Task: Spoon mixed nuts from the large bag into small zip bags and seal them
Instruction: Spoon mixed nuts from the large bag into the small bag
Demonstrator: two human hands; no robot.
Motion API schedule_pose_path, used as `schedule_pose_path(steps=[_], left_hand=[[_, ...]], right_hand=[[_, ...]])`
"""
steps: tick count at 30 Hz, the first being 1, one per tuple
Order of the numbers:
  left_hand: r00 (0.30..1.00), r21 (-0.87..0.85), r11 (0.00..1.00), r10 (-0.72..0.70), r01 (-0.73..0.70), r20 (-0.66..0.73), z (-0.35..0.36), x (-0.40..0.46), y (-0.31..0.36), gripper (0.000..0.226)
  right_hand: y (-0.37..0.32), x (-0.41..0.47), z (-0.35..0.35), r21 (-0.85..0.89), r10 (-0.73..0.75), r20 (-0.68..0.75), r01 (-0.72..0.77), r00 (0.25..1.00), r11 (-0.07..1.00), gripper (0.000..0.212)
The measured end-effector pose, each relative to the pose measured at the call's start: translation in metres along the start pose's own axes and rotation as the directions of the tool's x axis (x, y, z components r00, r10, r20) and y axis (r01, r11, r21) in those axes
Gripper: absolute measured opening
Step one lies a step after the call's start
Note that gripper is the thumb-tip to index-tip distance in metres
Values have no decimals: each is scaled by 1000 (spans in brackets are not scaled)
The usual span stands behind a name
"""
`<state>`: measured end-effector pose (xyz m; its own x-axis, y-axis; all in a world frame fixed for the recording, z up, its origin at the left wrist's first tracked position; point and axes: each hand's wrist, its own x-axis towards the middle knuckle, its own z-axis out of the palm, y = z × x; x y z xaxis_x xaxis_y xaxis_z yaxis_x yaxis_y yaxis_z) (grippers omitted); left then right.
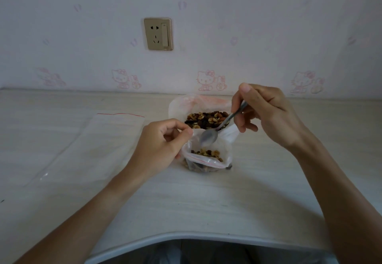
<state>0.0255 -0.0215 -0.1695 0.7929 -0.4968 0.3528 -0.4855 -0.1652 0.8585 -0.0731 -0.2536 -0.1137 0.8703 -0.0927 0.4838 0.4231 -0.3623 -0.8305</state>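
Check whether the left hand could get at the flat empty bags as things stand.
Probably not right away: the left hand is pinching the small bag open. The empty bags lie beside it with nothing between.

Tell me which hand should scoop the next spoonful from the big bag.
Right. The right hand already grips the spoon, whose bowl sits just below the large bag of nuts. The left hand pinches the small zip bag open.
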Motion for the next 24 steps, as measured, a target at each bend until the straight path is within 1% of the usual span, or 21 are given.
schedule_pose_path(steps=[3,5,7,9,11,13,14,15,17,19,20,21,24], left_hand=[[998,118,992,55,-50,-38,1,0,-2,16],[996,176,983,66,-54,-64,-1,0,-2,19],[994,192,981,53,-34,-94,-5,2,-3,25],[987,194,981,36,-6,-154,-10,8,-2,27],[970,230,973,53,3,-237,-15,20,-2,21],[949,285,959,95,-6,-300,-19,36,-1,12],[941,312,950,119,-15,-318,-19,45,-2,12],[937,334,942,134,-20,-323,-19,54,-3,19],[954,368,930,104,7,-281,-16,71,-9,40],[985,385,920,-11,77,-171,-11,84,-14,57],[991,391,915,-57,100,-120,-7,88,-17,58],[994,411,906,-76,102,-80,-3,91,-20,51],[999,449,893,-17,37,-48,7,94,-24,36]], right_hand=[[7,2,4,107,82,-80,-73,993,992,46],[13,5,6,200,164,-162,-131,973,971,46],[19,7,6,290,272,-244,-198,931,936,46],[23,8,6,351,381,-300,-270,875,897,45],[28,10,5,365,455,-335,-332,825,870,44],[31,10,4,342,475,-356,-361,804,867,45],[31,11,4,323,470,-361,-365,805,873,45],[32,11,4,296,460,-362,-368,811,881,46],[33,10,7,227,436,-348,-376,830,898,47],[35,9,9,156,409,-324,-378,853,912,47],[36,9,11,120,394,-314,-376,864,919,47],[37,9,12,87,379,-307,-371,873,925,46],[40,11,17,63,379,-273,-377,884,924,40]])
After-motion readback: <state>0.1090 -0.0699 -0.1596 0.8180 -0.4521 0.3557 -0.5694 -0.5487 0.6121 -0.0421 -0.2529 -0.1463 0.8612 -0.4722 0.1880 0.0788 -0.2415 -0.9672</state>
